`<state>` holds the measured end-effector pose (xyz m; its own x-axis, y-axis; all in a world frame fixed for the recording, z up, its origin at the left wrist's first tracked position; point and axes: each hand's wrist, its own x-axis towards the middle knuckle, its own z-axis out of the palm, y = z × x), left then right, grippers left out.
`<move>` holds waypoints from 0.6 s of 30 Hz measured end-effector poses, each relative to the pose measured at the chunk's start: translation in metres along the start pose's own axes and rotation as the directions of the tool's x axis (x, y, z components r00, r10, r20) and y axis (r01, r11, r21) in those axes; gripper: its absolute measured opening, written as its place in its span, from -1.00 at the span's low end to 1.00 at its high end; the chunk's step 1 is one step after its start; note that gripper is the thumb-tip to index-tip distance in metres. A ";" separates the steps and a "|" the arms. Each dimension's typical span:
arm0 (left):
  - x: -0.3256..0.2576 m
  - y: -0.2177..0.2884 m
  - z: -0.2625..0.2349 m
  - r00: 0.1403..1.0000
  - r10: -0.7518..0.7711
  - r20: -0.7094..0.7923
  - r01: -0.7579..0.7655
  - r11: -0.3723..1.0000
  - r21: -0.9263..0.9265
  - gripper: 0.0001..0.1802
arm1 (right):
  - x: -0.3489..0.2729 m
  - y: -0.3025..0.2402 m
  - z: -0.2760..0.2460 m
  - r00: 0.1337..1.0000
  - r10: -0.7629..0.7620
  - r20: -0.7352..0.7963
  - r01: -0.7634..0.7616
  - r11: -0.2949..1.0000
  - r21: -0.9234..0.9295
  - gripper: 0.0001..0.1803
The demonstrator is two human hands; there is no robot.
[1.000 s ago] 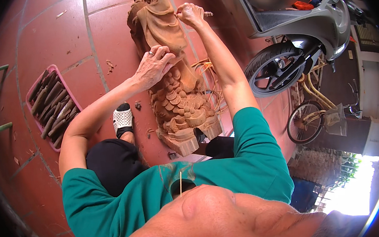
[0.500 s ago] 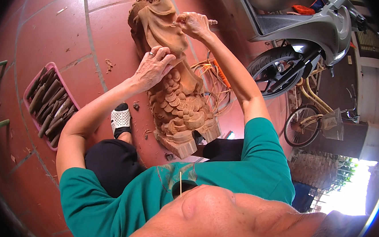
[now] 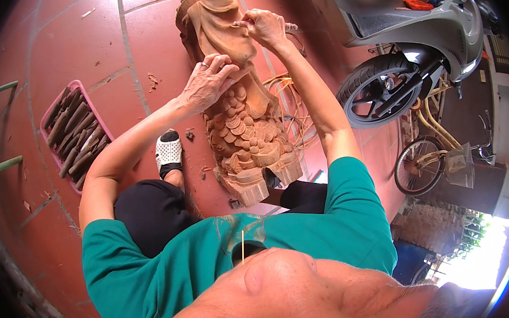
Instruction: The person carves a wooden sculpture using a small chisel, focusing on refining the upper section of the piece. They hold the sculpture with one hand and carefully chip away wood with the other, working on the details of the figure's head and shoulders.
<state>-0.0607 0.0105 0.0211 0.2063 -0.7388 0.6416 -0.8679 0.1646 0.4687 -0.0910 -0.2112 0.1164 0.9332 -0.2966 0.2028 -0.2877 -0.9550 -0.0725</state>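
Head view is showing us a tall carved wooden statue point(image 3: 235, 109) standing on the red tiled floor point(image 3: 78, 47) between our knees, its square base nearest to us and its top leaning away toward the upper edge; we are judging that it is placed this way so both arms can reach its upper half. Our left hand point(image 3: 208, 82) is resting flat against the side of the carving, fingers point(image 3: 223, 63) loosely spread and curled over the wood, seemingly steadying it; our right hand point(image 3: 265, 26) is working higher up, fingers pressed together and pinching a small thin tool point(image 3: 238, 24) whose tip is touching the figure's upper part, though the tool is too small for us to tell its kind. A white sandal point(image 3: 169, 152) is lying just beside the base on the left; wood chips point(image 3: 154, 80) are scattered on the tiles nearby. Well apart to the left, a pink tray point(image 3: 48, 118) is holding a row of dark carving tools point(image 3: 76, 137), lying side by side within arm's reach. To the right a grey scooter point(image 3: 413, 45) and a small bicycle point(image 3: 425, 163) are standing.
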 end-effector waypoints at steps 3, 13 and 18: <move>0.003 0.002 0.002 1.000 0.001 -0.016 -0.001 1.000 -0.006 -0.61 | 0.011 0.005 0.003 1.000 0.006 0.017 -0.004 0.990 -0.144 -0.83; 0.001 0.004 0.005 1.000 -0.010 -0.010 0.009 0.999 -0.050 -0.57 | 0.013 -0.010 -0.005 0.985 -0.143 0.092 0.149 0.987 -0.057 -0.85; 0.002 0.004 0.002 1.000 -0.004 0.002 0.004 1.000 -0.030 -0.55 | 0.008 -0.005 0.001 0.998 -0.054 0.024 0.053 0.998 0.019 -0.85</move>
<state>-0.0647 0.0081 0.0229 0.2087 -0.7409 0.6384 -0.8529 0.1815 0.4895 -0.0819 -0.2091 0.1173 0.9522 -0.2444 0.1831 -0.2334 -0.9691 -0.0797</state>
